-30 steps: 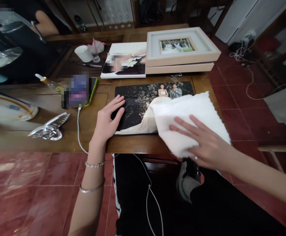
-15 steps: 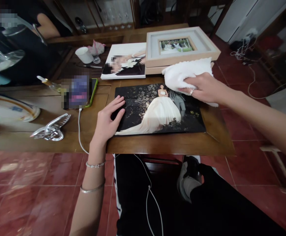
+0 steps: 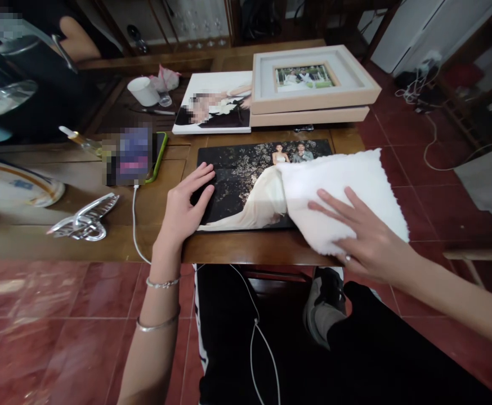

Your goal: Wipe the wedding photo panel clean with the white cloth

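Observation:
A dark photo panel with a wedding couple lies flat on the wooden table in front of me. My left hand rests on its left edge, fingers spread apart and holding nothing. A white fluffy cloth covers the panel's right part and hangs past its right side. On top of the cloth, my right hand lies with its fingers stretched out and spread, pressing it rather than gripping it. The panel's lower right corner is hidden under the cloth.
Behind the panel are stacked light wooden frames and a white-edged photo. To the left lie a silver hair claw clip, a phone and a charging cable. A white cup stands farther back. A person's arm shows at upper left.
My right hand has moved from the panel's upper right corner down toward its right front, taking the cloth along. The bunched cloth is now spread out. My left hand stays put.

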{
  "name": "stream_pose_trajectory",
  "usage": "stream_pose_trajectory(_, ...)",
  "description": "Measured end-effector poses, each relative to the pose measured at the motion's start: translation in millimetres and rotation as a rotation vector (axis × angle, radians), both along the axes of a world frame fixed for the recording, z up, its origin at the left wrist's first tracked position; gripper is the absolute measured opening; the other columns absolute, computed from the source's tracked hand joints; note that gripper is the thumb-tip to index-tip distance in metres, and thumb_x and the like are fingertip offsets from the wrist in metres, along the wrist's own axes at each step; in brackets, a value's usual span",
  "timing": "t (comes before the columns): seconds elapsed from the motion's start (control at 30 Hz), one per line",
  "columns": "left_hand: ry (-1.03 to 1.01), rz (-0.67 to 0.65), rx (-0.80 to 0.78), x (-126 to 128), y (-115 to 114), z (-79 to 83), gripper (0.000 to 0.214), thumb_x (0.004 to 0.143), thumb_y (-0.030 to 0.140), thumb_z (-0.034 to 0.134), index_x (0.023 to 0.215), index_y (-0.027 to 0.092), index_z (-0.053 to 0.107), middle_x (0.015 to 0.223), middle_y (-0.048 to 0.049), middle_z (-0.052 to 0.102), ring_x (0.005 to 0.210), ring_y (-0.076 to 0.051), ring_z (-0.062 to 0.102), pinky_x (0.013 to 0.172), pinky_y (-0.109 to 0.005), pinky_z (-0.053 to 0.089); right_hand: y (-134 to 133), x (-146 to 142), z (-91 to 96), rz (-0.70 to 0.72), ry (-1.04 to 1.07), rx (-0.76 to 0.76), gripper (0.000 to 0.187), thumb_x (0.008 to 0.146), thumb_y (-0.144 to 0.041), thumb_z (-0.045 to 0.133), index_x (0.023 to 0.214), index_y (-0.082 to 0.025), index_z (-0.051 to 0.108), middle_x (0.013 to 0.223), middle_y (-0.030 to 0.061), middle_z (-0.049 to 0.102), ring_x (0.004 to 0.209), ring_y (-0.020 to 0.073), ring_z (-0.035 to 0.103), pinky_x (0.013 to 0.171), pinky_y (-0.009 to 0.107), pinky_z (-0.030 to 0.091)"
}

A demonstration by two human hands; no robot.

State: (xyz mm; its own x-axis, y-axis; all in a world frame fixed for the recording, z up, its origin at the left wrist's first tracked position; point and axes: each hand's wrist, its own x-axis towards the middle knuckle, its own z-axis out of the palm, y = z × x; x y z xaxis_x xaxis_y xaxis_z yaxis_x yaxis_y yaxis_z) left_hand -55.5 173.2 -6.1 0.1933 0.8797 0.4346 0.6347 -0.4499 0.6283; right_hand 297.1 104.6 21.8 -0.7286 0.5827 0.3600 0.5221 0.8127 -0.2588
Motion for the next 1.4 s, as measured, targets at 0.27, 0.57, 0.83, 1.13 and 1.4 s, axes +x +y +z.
stream_pose_trajectory(0.27, 0.017, 0.018, -0.007, 0, 0, -0.4, 0.032, 0.096, 0.040, 0.057, 0.122, 0.025, 0.067, 0.136, -0.0050, 0.063, 0.134, -0.025, 0.052, 0.116, -0.051, 0.039, -5, 2, -2.0, 0.143, -0.048, -0.016, 0.021, 0.082, -0.011, 0.056, 0.069, -0.026, 0.064, 0.150, 0.0028, 0.048, 0.144, 0.0322, 0.031, 0.116, 0.070, 0.026)
stream_pose_trajectory(0.57, 0.000, 0.003, -0.004, 0, 0, -0.4, 0.030, 0.096, 0.036, 0.058, 0.122, 0.024, 0.067, 0.136, -0.0061, 0.063, 0.134, -0.026, 0.052, 0.116, -0.051, 0.039, 88, 1, 6.9, 0.002, -0.156, 0.028, 0.019, 0.085, -0.014, 0.051, 0.094, -0.018, 0.067, 0.147, 0.0173, 0.050, 0.141, 0.0317, 0.041, 0.113, 0.066, 0.033)
stream_pose_trajectory(0.83, 0.004, 0.013, -0.010, 0, 0, -0.9, 0.031, 0.095, 0.037, 0.058, 0.123, 0.025, 0.067, 0.137, -0.0054, 0.062, 0.134, -0.025, 0.052, 0.116, -0.051, 0.038, 147, -17, 17.8, -0.256, -0.241, -0.045, 0.026, 0.092, -0.029, 0.043, 0.099, -0.018, 0.066, 0.112, 0.0164, 0.069, 0.111, 0.0387, 0.061, 0.092, 0.058, 0.047)
stream_pose_trajectory(1.13, 0.005, 0.002, -0.001, 0, 0, -0.2, 0.031, 0.097, 0.034, 0.057, 0.123, 0.023, 0.068, 0.136, -0.0053, 0.062, 0.134, -0.025, 0.052, 0.116, -0.049, 0.039, 77, -16, 2.8, -0.078, -0.131, 0.104, 0.022, 0.084, -0.009, 0.051, 0.096, -0.016, 0.067, 0.141, 0.0211, 0.055, 0.139, 0.0383, 0.042, 0.108, 0.071, 0.035)
stream_pose_trajectory(1.4, 0.002, -0.008, 0.021, -1, 1, -1.8, 0.030, 0.096, 0.030, 0.059, 0.123, 0.021, 0.068, 0.136, -0.0074, 0.063, 0.134, -0.025, 0.052, 0.116, -0.047, 0.039, -18, -28, 3.2, 0.081, -0.102, 0.180, 0.029, 0.085, -0.011, 0.064, 0.056, -0.015, 0.058, 0.145, 0.0204, 0.052, 0.142, 0.0430, 0.034, 0.110, 0.073, 0.032)
